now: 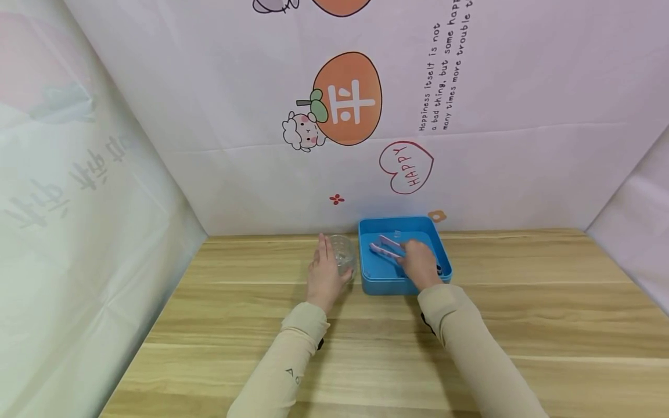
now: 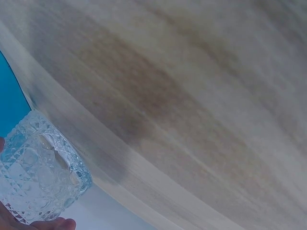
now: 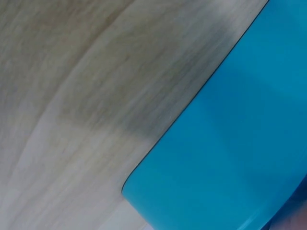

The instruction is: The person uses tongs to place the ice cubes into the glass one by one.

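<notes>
My left hand (image 1: pixel 323 276) grips a clear cut-glass cup (image 1: pixel 343 249) on the table, thumb on the near side and fingers along its left. In the left wrist view the patterned glass (image 2: pixel 45 167) shows at the lower left, fingertips at its edge. To the right, my right hand (image 1: pixel 420 262) reaches into a blue square box (image 1: pixel 389 287) and holds pink-purple tongs (image 1: pixel 385 252). The tongs' arms are spread apart and point left over the box floor. Small clear pieces (image 1: pixel 397 234) lie inside the box.
The wooden table (image 1: pixel 251 302) ends at a printed white cloth backdrop (image 1: pixel 251 186). A small dark object (image 1: pixel 439 270) is at the box's right side. The box's blue outer wall (image 3: pixel 216 143) fills much of the right wrist view.
</notes>
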Demonstrator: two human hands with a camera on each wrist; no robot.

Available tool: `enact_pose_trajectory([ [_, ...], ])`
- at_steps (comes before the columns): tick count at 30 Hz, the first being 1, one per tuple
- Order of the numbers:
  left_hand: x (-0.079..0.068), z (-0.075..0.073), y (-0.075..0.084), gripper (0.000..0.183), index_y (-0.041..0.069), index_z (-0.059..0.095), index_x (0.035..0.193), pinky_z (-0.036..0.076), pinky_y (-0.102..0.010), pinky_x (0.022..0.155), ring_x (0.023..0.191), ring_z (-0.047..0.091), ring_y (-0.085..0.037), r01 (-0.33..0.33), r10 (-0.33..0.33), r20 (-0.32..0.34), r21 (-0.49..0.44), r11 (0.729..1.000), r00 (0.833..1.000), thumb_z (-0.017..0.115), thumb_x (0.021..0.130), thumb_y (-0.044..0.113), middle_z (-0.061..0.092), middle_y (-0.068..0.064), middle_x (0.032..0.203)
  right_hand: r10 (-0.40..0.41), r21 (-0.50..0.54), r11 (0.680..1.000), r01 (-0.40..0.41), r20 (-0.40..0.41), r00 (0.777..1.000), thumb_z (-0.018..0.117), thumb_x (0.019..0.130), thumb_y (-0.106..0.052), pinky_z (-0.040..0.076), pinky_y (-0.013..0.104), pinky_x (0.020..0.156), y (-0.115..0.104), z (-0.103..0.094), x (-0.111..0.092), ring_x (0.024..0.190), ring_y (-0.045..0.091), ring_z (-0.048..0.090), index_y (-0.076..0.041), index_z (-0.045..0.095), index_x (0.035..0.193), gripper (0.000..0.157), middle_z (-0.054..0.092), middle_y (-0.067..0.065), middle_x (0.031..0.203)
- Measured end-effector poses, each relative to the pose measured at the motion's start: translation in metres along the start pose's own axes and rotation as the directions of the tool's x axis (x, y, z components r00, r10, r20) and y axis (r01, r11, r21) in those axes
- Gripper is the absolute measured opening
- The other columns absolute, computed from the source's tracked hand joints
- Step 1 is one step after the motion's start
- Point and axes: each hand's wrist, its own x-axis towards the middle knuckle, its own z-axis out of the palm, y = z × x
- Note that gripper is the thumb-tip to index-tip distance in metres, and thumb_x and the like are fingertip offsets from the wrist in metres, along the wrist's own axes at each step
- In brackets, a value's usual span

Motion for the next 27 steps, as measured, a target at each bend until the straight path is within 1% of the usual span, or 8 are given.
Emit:
enact_pose_trajectory([
  [6,0.0008,0.0018,-0.0009,0.094,-0.002,0.017,0.151,0.048,-0.041,0.101,0.133,0.046,-0.031,-0.007,0.007,-0.009,-0.003,1.0,1.0,0.067,0.086,0.046,0.019,-0.017,0.159,0.009,0.01,1.0,-0.009,0.015,1.0,0.063,0.091,-0.013,0.05,0.051,0.094,-0.0027,-0.0006,-0.0002,0.109,0.038,0.059,0.003,0.06,0.125,0.038,0.062,0.025,0.123],
  [12,0.0007,0.0002,-0.0005,0.093,-0.001,0.018,0.151,0.047,-0.042,0.102,0.134,0.045,-0.031,0.003,-0.003,-0.003,-0.03,1.0,1.0,0.067,0.086,0.044,0.018,-0.016,0.159,0.021,0.016,1.0,-0.021,0.024,0.999,0.064,0.091,-0.012,0.05,0.051,0.091,-0.0065,-0.0016,-0.0013,0.103,0.036,0.059,0.003,0.061,0.124,0.036,0.062,0.024,0.122],
  [20,-0.0007,-0.0025,0.0013,0.094,-0.001,0.016,0.151,0.046,-0.042,0.103,0.134,0.045,-0.032,0.004,-0.004,0.008,-0.031,1.0,1.0,0.066,0.087,0.044,0.018,-0.016,0.159,0.013,0.031,0.999,-0.013,-0.001,1.0,0.065,0.09,-0.012,0.051,0.05,0.09,-0.0036,-0.0027,-0.0026,0.1,0.035,0.061,0.003,0.062,0.123,0.036,0.064,0.024,0.12],
  [24,-0.0019,-0.0034,0.0017,0.094,-0.002,0.017,0.151,0.047,-0.043,0.102,0.133,0.046,-0.033,0.002,-0.002,0.002,-0.038,0.999,1.0,0.067,0.086,0.043,0.02,-0.017,0.159,0.018,0.041,0.999,-0.018,-0.008,1.0,0.065,0.09,-0.012,0.052,0.05,0.088,-0.0012,-0.0052,-0.0042,0.098,0.035,0.062,0.002,0.062,0.123,0.036,0.065,0.024,0.119],
  [27,-0.0021,-0.0036,0.0017,0.094,-0.002,0.018,0.151,0.047,-0.043,0.101,0.132,0.046,-0.033,0.001,-0.001,-0.001,-0.036,0.999,1.0,0.068,0.086,0.043,0.02,-0.017,0.159,0.018,0.049,0.999,-0.016,-0.028,0.999,0.065,0.09,-0.012,0.053,0.05,0.086,0.0017,-0.009,-0.0061,0.098,0.035,0.062,0.002,0.063,0.122,0.035,0.065,0.024,0.119],
])
